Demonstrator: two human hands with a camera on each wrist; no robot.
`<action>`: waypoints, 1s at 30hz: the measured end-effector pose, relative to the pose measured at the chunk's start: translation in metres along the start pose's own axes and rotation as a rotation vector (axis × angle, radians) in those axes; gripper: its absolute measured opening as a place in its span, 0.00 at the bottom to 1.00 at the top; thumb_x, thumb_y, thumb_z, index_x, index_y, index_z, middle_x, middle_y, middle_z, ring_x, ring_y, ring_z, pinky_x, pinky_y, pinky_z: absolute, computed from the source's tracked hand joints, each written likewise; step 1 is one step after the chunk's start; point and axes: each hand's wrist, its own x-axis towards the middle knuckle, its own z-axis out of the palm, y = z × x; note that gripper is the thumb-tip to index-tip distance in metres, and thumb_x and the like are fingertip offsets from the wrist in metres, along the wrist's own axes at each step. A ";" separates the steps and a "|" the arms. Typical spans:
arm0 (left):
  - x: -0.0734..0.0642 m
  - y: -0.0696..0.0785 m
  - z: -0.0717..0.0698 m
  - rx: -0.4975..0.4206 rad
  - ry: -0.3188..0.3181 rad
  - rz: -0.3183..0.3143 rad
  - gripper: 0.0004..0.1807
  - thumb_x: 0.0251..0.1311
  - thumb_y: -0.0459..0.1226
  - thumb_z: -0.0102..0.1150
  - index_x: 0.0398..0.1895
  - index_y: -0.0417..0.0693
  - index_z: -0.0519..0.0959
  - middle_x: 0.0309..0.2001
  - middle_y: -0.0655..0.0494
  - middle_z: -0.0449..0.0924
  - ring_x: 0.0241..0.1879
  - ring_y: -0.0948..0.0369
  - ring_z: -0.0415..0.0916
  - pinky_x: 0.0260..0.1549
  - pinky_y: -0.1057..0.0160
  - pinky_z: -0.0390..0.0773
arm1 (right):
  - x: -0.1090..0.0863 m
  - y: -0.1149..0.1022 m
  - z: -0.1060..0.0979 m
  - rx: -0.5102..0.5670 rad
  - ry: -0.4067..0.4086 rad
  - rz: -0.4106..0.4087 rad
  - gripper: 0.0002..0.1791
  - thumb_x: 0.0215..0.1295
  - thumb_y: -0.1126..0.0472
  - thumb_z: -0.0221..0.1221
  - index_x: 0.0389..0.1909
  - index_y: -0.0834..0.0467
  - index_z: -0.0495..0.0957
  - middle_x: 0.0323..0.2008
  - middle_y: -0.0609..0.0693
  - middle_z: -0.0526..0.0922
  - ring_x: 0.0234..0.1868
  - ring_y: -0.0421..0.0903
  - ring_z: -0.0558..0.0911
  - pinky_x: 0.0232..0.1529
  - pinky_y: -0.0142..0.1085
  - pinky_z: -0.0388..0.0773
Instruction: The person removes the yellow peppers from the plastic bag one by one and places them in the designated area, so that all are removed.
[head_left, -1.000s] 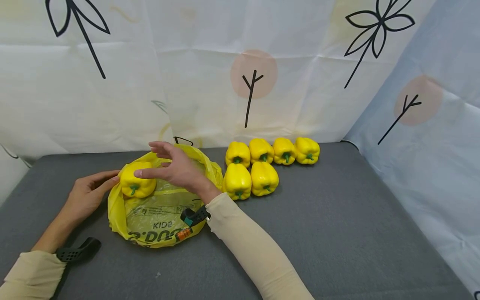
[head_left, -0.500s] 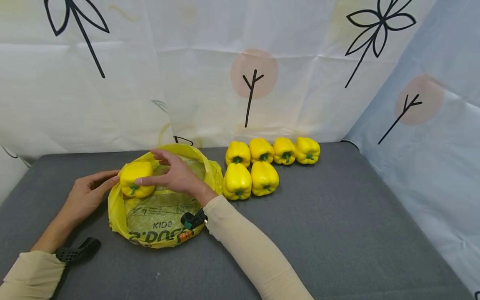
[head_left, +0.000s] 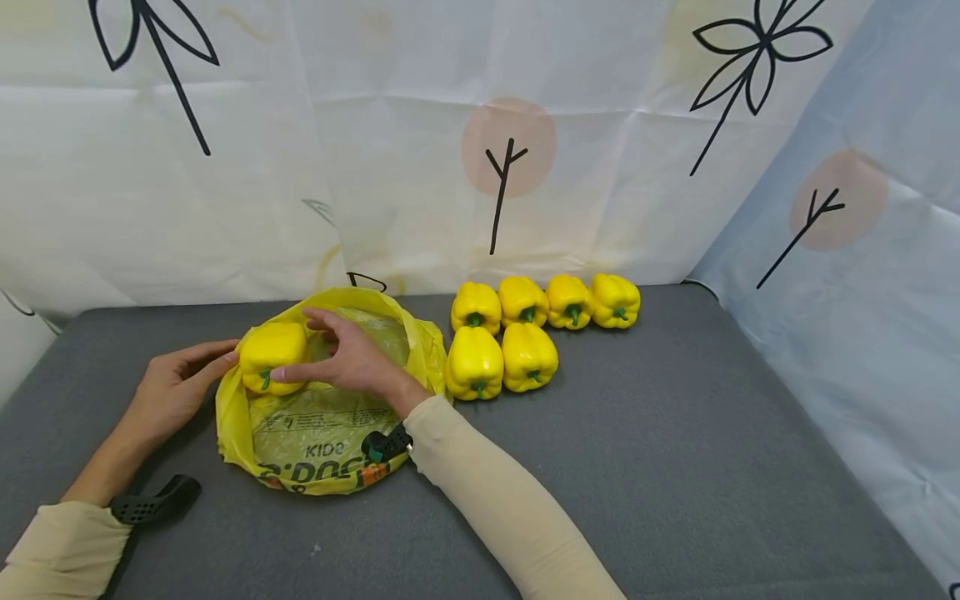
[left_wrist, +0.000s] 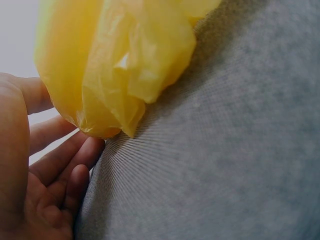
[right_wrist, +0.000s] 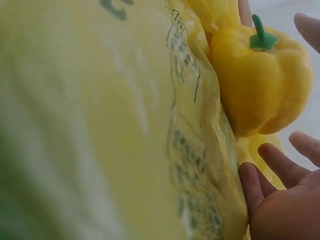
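A yellow plastic bag (head_left: 330,425) with printed lettering lies spread on the grey table, its mouth rolled wide. Inside it, at the left, sits a yellow bell pepper (head_left: 272,354) with a green stem. My left hand (head_left: 176,387) holds the bag's left rim between thumb and fingers, beside that pepper; in the left wrist view its fingertips (left_wrist: 95,150) meet the outside of the yellow plastic. Over the bag, my right hand (head_left: 348,358) has its thumb close to the pepper's stem and its fingers spread. The right wrist view shows a gap between the pepper (right_wrist: 262,85) and these fingers (right_wrist: 282,165).
Right of the bag, several yellow bell peppers stand in two rows, among them a front one (head_left: 474,364) close to the bag's edge and a far-right one (head_left: 615,302). A patterned cloth (head_left: 405,200) hangs behind the table (head_left: 675,467).
My right hand has drawn slightly down and to the right above the bag, its thumb now lower by the pepper's stem. The left hand and the bag's left rim look unmoved.
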 end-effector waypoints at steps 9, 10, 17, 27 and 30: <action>0.000 0.000 -0.001 -0.008 -0.001 0.013 0.27 0.77 0.46 0.52 0.68 0.35 0.74 0.48 0.87 0.69 0.47 0.84 0.64 0.37 0.81 0.65 | 0.000 0.005 0.000 -0.013 -0.027 0.007 0.47 0.63 0.51 0.70 0.80 0.48 0.56 0.75 0.38 0.61 0.72 0.42 0.66 0.66 0.31 0.66; 0.000 0.000 -0.001 -0.009 -0.002 0.013 0.27 0.77 0.46 0.52 0.68 0.35 0.74 0.47 0.87 0.69 0.47 0.84 0.64 0.37 0.81 0.65 | 0.000 0.005 0.000 -0.015 -0.030 0.007 0.48 0.63 0.51 0.70 0.80 0.47 0.56 0.75 0.39 0.61 0.72 0.42 0.65 0.66 0.31 0.66; 0.000 0.000 -0.001 0.003 -0.005 0.003 0.27 0.77 0.47 0.52 0.68 0.36 0.74 0.48 0.85 0.70 0.47 0.84 0.64 0.37 0.80 0.65 | 0.001 0.005 0.002 -0.069 -0.033 0.000 0.49 0.63 0.49 0.70 0.80 0.45 0.55 0.75 0.41 0.60 0.73 0.39 0.63 0.67 0.31 0.64; 0.000 0.000 -0.001 0.014 -0.009 -0.005 0.28 0.77 0.48 0.52 0.68 0.37 0.74 0.52 0.76 0.73 0.47 0.85 0.63 0.37 0.79 0.65 | 0.003 0.005 0.004 -0.135 -0.036 -0.019 0.46 0.64 0.48 0.70 0.79 0.48 0.58 0.71 0.40 0.67 0.65 0.34 0.69 0.63 0.29 0.67; 0.000 0.000 -0.001 0.012 -0.008 -0.003 0.27 0.77 0.47 0.52 0.68 0.36 0.74 0.51 0.77 0.72 0.47 0.85 0.63 0.37 0.80 0.65 | 0.003 0.005 0.005 -0.139 -0.031 -0.011 0.45 0.65 0.47 0.69 0.78 0.48 0.59 0.70 0.39 0.67 0.64 0.34 0.70 0.62 0.28 0.68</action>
